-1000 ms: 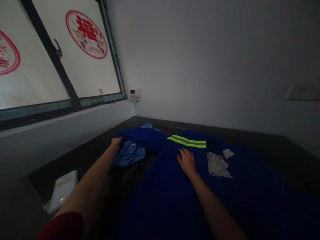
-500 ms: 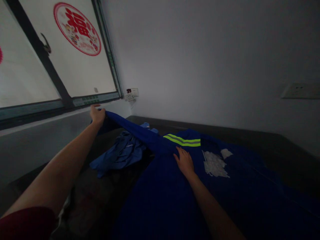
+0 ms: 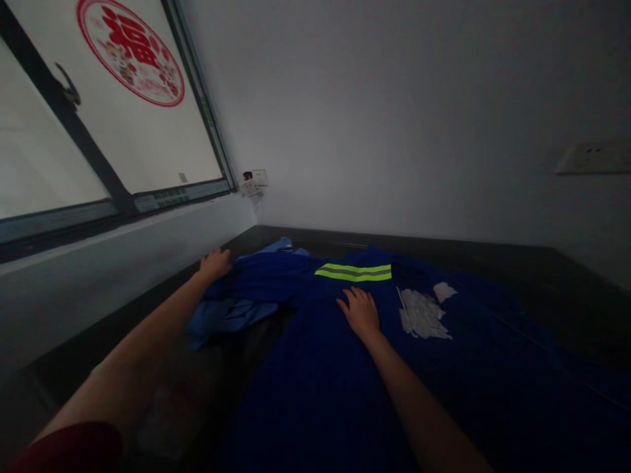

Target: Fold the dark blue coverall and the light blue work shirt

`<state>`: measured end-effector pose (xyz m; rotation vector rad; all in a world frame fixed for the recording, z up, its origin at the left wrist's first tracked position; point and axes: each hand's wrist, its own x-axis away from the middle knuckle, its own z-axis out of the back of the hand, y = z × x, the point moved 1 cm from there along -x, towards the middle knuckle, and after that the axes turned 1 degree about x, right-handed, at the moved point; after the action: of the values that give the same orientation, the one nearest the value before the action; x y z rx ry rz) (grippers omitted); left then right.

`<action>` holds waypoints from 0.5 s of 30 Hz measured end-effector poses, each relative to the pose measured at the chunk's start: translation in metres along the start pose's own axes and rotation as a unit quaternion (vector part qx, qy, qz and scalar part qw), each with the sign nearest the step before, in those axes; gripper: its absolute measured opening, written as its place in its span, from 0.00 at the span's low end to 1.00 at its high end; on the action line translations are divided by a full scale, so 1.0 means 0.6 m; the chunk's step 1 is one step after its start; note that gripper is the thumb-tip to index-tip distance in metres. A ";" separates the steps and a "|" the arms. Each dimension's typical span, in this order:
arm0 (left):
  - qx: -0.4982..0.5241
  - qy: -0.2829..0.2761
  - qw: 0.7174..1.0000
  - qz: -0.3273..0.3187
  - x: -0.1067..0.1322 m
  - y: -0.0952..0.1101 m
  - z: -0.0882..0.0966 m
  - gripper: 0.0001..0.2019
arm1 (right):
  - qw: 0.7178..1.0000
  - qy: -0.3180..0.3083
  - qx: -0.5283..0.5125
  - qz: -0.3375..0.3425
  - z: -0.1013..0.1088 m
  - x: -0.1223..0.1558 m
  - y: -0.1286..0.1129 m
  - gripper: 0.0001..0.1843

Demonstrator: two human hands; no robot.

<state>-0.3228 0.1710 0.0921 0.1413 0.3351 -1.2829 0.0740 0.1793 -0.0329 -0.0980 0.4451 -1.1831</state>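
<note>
A dark blue work jacket (image 3: pixel 325 381) with a yellow-green reflective stripe (image 3: pixel 353 272) and a worn white print (image 3: pixel 424 315) lies spread on a dark table (image 3: pixel 493 256). My right hand (image 3: pixel 359 312) rests flat and open on the jacket just below the stripe. My left hand (image 3: pixel 215 263) reaches far left and is closed on the end of the jacket's sleeve (image 3: pixel 261 282), which lies stretched out low over the table. A lighter blue garment (image 3: pixel 231 315) lies crumpled under the sleeve.
A white wall runs behind the table with a socket plate (image 3: pixel 594 156) at the right. A window (image 3: pixel 98 118) with a red round paper decoration (image 3: pixel 129 47) fills the left, and small sockets (image 3: pixel 253 181) sit at the corner.
My left hand lifted the sleeve up toward the window sill, then brought it down, stretched out to the left over the lighter garment. My right hand stayed pressed on the jacket.
</note>
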 end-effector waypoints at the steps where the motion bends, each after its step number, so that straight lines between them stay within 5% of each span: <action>1: 0.001 -0.012 1.000 -0.029 -0.013 0.026 -0.010 0.16 | 1.000 -0.001 0.000 -0.001 0.001 -0.001 0.000 0.25; 6: 0.053 -0.053 0.972 -0.223 -0.070 0.220 -0.086 0.20 | 1.000 -0.004 0.000 -0.005 0.005 -0.001 -0.002 0.25; 9: 0.078 -0.066 0.960 -0.262 -0.091 0.312 -0.131 0.22 | 1.000 -0.006 -0.001 -0.006 0.008 0.005 -0.005 0.25; 15: 0.091 -0.068 0.972 -0.205 -0.118 0.361 -0.183 0.15 | 0.999 -0.008 -0.018 -0.028 0.037 -0.010 -0.014 0.24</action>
<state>-0.1512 0.3286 -0.0064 0.1424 0.1299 -1.7255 0.0734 0.1777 -0.0084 -0.1518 0.4528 -1.2284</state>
